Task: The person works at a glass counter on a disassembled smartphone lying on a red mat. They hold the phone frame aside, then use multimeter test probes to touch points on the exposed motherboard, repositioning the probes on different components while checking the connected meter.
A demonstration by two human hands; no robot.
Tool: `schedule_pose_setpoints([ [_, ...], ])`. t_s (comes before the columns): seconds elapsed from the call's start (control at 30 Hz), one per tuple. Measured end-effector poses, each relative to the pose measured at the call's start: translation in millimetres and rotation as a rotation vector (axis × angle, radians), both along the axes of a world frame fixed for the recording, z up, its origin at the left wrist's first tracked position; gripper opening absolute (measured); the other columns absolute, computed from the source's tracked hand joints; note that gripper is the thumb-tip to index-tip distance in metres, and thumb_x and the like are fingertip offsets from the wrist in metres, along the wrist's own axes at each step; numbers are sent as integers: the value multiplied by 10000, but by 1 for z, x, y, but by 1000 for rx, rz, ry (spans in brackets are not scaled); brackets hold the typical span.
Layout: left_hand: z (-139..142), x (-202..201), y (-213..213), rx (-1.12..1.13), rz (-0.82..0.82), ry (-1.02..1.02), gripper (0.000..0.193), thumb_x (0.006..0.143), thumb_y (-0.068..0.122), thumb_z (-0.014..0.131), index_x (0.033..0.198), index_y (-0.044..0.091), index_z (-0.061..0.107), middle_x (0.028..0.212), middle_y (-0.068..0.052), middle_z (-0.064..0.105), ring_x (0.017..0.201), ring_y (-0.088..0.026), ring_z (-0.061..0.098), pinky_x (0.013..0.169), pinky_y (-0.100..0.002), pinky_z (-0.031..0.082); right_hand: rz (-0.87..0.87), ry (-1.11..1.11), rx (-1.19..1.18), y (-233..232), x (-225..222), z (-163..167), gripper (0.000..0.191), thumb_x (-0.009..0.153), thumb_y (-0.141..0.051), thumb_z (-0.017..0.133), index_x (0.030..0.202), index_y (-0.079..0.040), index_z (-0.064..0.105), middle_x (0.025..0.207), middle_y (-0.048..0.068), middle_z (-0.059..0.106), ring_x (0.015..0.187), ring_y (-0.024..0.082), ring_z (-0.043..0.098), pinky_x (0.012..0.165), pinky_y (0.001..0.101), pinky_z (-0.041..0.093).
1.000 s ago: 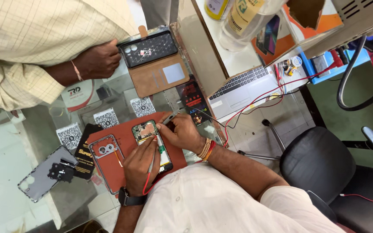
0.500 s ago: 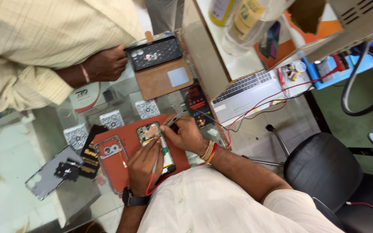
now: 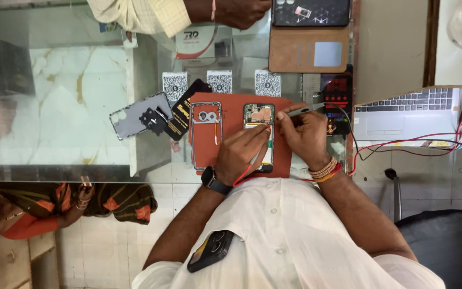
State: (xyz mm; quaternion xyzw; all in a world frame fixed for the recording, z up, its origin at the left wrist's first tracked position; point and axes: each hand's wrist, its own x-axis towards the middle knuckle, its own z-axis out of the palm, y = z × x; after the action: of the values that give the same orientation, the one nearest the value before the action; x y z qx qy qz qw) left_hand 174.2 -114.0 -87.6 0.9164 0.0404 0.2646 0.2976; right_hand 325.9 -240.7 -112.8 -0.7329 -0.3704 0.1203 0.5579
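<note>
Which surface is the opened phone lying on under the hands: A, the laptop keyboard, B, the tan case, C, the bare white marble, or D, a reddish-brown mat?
D: the opened phone lies on the reddish-brown mat, with the left hand and right hand over it.

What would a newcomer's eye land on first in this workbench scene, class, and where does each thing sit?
First, the opened phone on the red mat at centre, with the left hand pressing on it and the right hand holding a slim metal tool at its top edge. Left of it lies a bare phone frame; at the top another person's hand rests.
</note>
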Motion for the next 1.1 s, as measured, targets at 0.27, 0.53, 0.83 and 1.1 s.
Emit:
schedule_pose_setpoints([
  [0.27, -3, -1, 3, -18, 2, 10, 273, 900, 11, 746, 1170, -14, 713, 1196, -143, 730, 981, -273, 735, 828, -367, 616, -6, 74, -34, 2, -2, -4, 160, 1021, -89, 713, 943, 46, 677, 741, 73, 719, 630, 100, 702, 543, 233, 522],
  [0.53, -7, 0, 4, -13, -4, 17, 282, 889, 9, 751, 1168, -13, 717, 1184, -138, 732, 967, -268, 735, 815, -365, 620, -2, 41, -53, 2, 0, -5, 151, 1021, -92, 714, 953, 38, 679, 735, 68, 719, 622, 94, 699, 534, 231, 517],
  [0.83, -10, -1, 5, 9, -7, 33, 295, 882, 8, 752, 1175, -12, 719, 1194, -138, 732, 962, -262, 735, 809, -358, 619, 0, 58, -45, 2, 1, -7, 143, 1023, -87, 713, 959, 36, 675, 724, 60, 708, 614, 89, 686, 526, 229, 505],
  [1.1, -10, -1, 5, 10, -15, 38, 297, 882, 12, 749, 1177, -11, 718, 1198, -140, 730, 972, -263, 734, 811, -361, 617, -3, 49, -45, 2, 0, -7, 145, 1022, -89, 714, 953, 34, 679, 732, 62, 710, 617, 91, 689, 533, 228, 510],
])
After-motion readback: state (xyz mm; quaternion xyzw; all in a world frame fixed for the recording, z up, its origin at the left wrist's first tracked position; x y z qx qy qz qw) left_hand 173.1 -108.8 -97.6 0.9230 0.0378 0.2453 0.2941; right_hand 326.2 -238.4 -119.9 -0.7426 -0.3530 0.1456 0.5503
